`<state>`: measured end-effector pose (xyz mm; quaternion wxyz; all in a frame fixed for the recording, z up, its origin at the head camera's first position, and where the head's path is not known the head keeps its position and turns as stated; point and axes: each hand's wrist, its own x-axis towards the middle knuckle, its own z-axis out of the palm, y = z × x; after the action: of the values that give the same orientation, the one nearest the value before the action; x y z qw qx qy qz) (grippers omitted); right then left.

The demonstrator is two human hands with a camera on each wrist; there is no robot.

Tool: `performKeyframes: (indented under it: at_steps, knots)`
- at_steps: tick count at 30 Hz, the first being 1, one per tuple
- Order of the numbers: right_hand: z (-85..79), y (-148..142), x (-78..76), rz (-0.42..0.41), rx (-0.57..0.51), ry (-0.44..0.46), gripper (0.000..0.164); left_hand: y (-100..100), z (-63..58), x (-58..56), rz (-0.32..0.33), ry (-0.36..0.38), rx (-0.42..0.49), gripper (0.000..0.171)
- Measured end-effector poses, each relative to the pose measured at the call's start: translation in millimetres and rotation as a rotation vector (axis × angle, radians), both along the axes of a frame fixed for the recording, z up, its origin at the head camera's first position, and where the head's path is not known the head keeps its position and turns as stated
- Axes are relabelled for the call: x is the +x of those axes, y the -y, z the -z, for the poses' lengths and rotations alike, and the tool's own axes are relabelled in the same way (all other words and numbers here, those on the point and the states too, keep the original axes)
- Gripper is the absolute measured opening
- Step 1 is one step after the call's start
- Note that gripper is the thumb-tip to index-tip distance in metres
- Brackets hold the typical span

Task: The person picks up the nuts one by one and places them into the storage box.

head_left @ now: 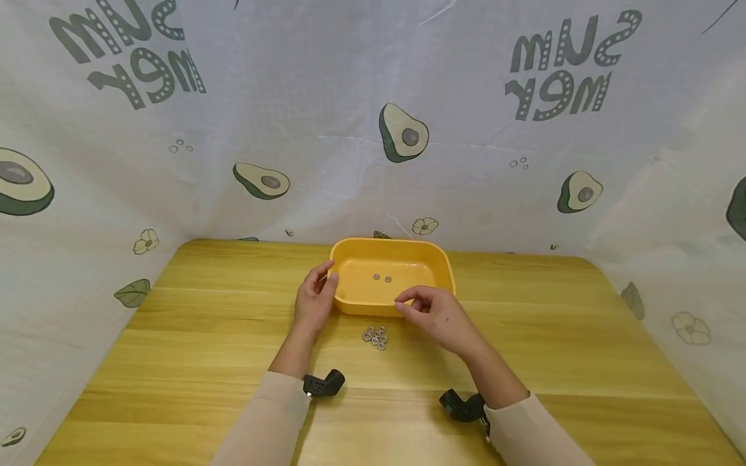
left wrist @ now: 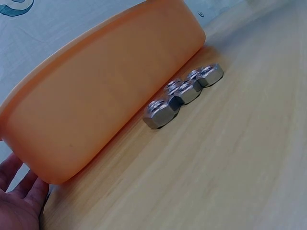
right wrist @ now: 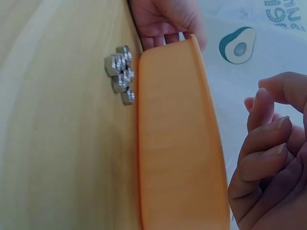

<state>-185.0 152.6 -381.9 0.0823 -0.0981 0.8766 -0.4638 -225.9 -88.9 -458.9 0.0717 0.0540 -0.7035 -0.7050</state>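
A yellow plastic box (head_left: 367, 308) stands near the back of the table. Two metal nuts (head_left: 382, 278) lie on its floor. My left hand (head_left: 315, 301) rests at the box's left end, thumb and fingers at the rim. Over the front rim, toward the right, is my right hand (head_left: 437, 317), thumb and index fingertips together and the other fingers curled; nothing shows between the tips. In the right wrist view the curled fingers (right wrist: 259, 165) appear beside the box wall. Several hex nuts (head_left: 375, 337) sit in a cluster just in front of the box.
The wooden table (head_left: 233, 362) reaches back to a hanging white cloth (head_left: 326, 200) printed with avocados. The cloth also encloses both sides. A black wrist camera (head_left: 324, 383) is on the left wrist and another black camera (head_left: 462, 406) on the right.
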Motion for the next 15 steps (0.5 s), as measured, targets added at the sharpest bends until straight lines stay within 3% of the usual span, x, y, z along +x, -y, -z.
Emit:
performKeyframes:
  at_steps: [15]
  knots:
    - [25.5,-2.8,9.2,-0.032,0.030,0.065,0.012,0.4,0.1,0.0,0.000,-0.011,0.009,0.040]
